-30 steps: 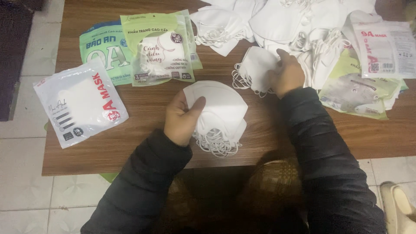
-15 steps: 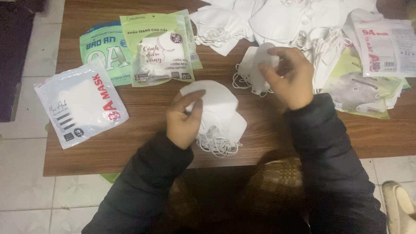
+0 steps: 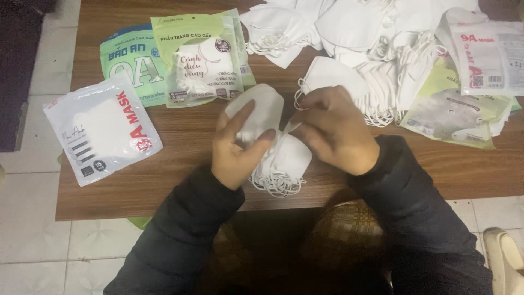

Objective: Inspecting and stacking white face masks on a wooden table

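Observation:
My left hand (image 3: 236, 147) grips a stack of folded white face masks (image 3: 278, 155) near the front edge of the wooden table (image 3: 180, 180), thumb on top. One white mask (image 3: 261, 106) stands up from the stack behind my left fingers. My right hand (image 3: 333, 128) is closed on another white mask (image 3: 330, 76) and rests against the stack's right side. Elastic ear loops hang from the stack's front.
A loose heap of white masks (image 3: 376, 33) covers the back right of the table. Green mask packets (image 3: 196, 57) lie at the back left, a white packet (image 3: 101, 128) at the left edge, more packets (image 3: 464, 104) at the right. Tiled floor surrounds the table.
My right hand has come from the heap at the back toward me with a mask, reaching the stack. My left hand has lifted the top mask upright.

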